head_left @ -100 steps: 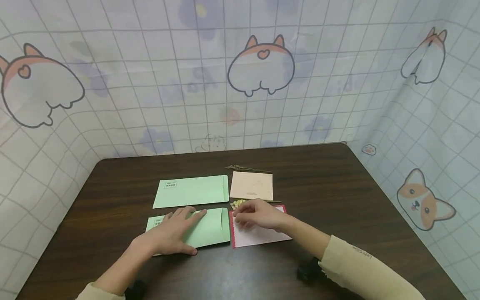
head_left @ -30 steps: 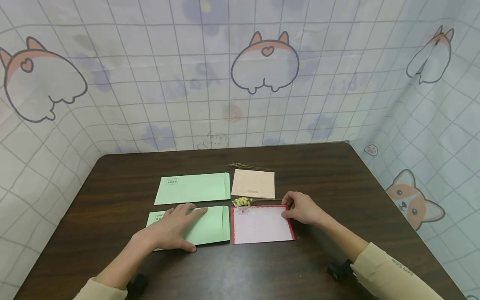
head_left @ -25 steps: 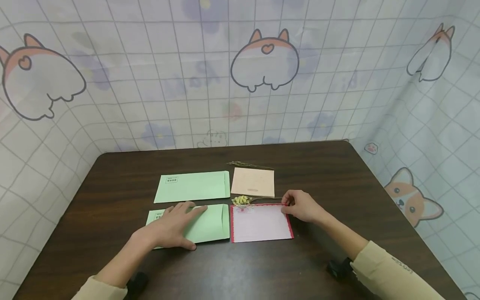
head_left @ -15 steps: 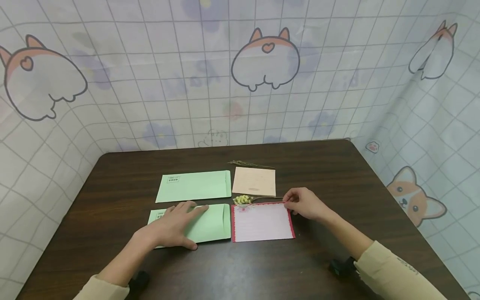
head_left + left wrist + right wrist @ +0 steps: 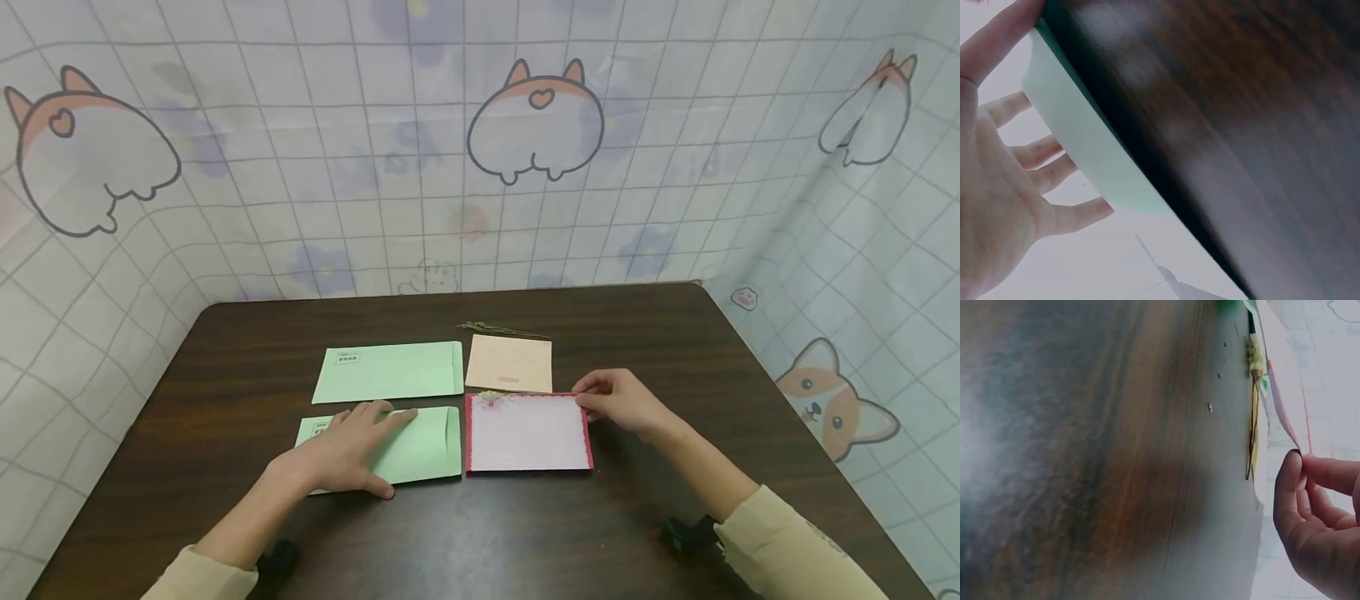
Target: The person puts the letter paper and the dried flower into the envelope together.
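My right hand [image 5: 618, 404] pinches the upper right corner of a pale pink letter sheet [image 5: 528, 433] with a red border, between thumb and fingers. In the right wrist view, the sheet [image 5: 1285, 381] is lifted off the table, over a dried yellow flower sprig [image 5: 1255, 359] lying beneath. From the head, the sheet covers nearly all of that sprig. My left hand [image 5: 345, 454] rests with spread fingers on the nearer mint-green envelope [image 5: 420, 450], left of the sheet. In the left wrist view, its thumb and fingertips lie at the envelope [image 5: 1079, 131].
A second green envelope [image 5: 390, 372] lies behind the nearer one. Beside it is a beige square of card or paper [image 5: 510, 362], with a thin dried sprig [image 5: 498, 330] along its far edge. All lie on a dark wooden table [image 5: 480, 542] before a patterned curtain [image 5: 412, 208].
My right hand moved from the sheet's left part to its right corner, pinched it and raised the sheet, which has shifted back over the yellow flower sprig. The left hand stays on the envelope.
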{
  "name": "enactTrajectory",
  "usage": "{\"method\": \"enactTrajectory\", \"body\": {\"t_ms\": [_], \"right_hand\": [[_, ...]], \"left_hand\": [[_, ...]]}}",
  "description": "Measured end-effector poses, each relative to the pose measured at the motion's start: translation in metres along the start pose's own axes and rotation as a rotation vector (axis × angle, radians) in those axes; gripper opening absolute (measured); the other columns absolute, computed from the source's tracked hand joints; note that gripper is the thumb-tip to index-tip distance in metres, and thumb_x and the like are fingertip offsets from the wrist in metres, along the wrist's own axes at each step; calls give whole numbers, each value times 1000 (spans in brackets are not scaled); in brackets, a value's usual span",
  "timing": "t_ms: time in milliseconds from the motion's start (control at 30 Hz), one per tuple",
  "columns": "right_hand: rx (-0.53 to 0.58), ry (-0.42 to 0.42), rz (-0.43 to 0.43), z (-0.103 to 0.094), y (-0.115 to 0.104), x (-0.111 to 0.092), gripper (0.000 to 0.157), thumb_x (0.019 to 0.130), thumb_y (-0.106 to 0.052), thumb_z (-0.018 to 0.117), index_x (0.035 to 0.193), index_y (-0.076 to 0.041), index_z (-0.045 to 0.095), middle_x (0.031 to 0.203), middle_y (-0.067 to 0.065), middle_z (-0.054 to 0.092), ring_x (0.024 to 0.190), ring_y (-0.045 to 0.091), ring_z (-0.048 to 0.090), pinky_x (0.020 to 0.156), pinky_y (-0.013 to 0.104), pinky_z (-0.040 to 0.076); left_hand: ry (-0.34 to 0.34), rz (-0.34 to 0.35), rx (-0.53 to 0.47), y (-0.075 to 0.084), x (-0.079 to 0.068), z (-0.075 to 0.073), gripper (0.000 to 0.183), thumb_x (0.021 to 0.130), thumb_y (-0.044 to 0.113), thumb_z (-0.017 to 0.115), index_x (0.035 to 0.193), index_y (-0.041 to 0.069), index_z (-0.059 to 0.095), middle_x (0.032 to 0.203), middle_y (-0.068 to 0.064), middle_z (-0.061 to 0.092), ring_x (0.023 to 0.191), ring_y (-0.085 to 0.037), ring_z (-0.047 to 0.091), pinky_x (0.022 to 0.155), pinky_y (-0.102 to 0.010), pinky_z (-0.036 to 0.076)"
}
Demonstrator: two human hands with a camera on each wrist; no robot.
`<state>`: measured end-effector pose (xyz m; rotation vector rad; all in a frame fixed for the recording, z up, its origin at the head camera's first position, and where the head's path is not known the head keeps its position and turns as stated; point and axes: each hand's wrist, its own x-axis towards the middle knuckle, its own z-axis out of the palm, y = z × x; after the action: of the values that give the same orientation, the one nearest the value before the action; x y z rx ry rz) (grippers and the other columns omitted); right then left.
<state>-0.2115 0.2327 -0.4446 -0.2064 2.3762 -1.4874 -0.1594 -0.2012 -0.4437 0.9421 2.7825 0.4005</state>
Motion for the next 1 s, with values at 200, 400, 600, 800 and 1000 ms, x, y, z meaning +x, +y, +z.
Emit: {"method": "enactTrajectory", "body": {"t_ms": [200,400,600,800,1000], "right_hand": [[37,-18,-21,8,-3,5,20,99,-5,67,113,9,67,102,17,69,83,25,68,84,47,59],[52,-42,-22,18,-8,6,20,98,-4,67,113,9,67,98,17,69,81,25,67,83,49,59],[57,-51,-42,20,-6,7,19,97,-4,68,110,10,68,93,17,69,79,25,67,80,48,60],[14,-56,-29,21,-3,7,14,96,-5,70,105,5,72,89,13,70,77,25,67,77,43,61],[3,-75,-45,23,-3,9,12,95,-4,70,104,4,73,87,12,70,75,27,68,76,44,61]], "left_hand": [[-7,-7,2,0,1,1,103,72,43,93,156,11,43,141,-14,47,132,-33,44,99,-64,39],[-3,-8,7,0,1,2,103,71,43,93,156,12,43,141,-13,47,132,-32,44,100,-63,38],[3,-6,4,-1,1,4,104,71,43,93,156,12,43,141,-14,47,133,-32,44,101,-64,38],[2,-10,-7,-1,1,4,104,71,43,93,156,12,43,142,-14,47,133,-33,44,102,-63,37],[2,-9,-7,0,0,3,103,72,42,94,157,13,43,142,-15,47,133,-34,44,101,-64,37]]}}
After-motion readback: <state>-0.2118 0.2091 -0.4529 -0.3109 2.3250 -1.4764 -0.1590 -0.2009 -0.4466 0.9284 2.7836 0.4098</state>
